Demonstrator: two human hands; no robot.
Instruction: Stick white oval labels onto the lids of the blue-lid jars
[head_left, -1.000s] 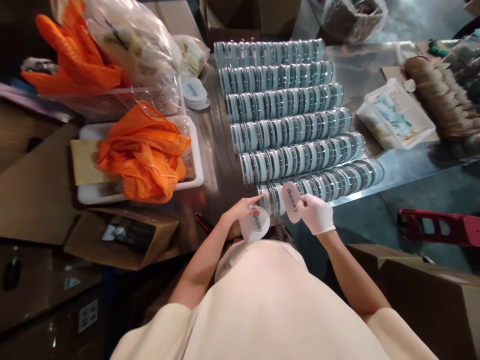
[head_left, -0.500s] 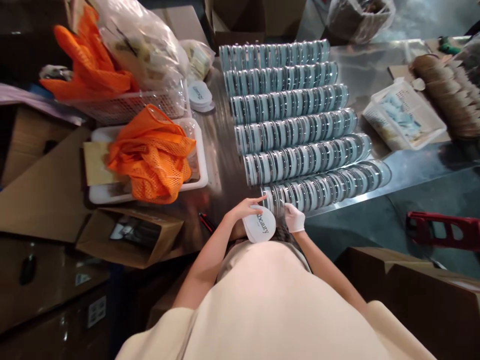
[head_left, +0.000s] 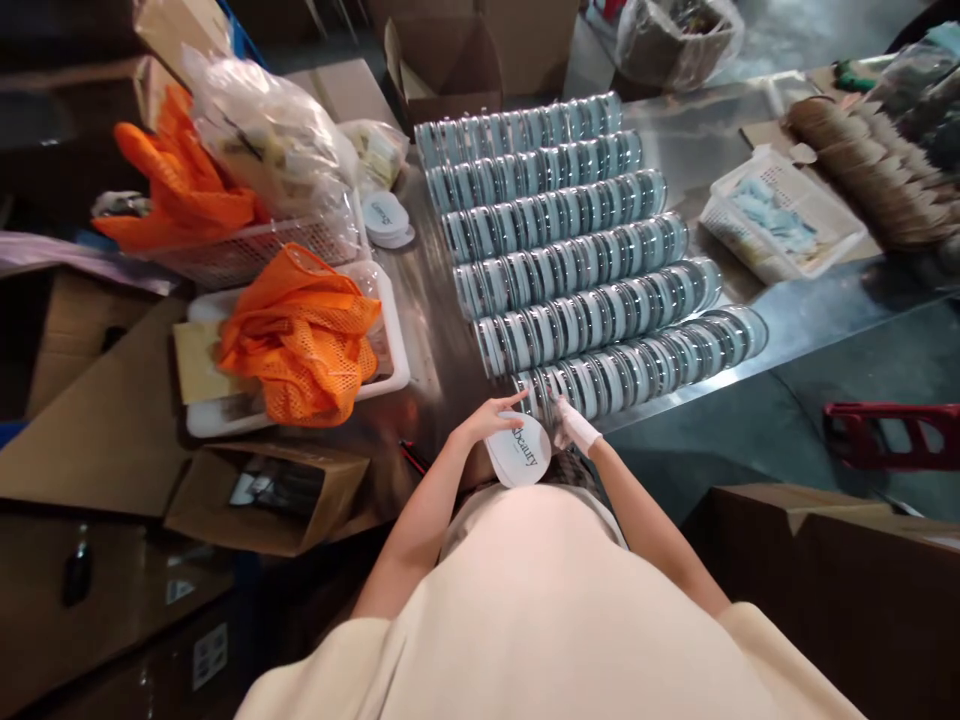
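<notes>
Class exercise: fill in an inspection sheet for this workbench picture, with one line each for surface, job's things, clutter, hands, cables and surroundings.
Surface: shiny metal table, crowded.
Job's things: six rows of round clear-lidded tins lying overlapped; a white round printed card stack.
Clutter: orange mesh bags in a white tray; white basket; brown discs; spare cards.
Hands: left hand bare, resting on the card stack; right hand gloved, at the nearest row's end.
Cables: nothing seen.
Surroundings: cardboard boxes, plastic bags.
</notes>
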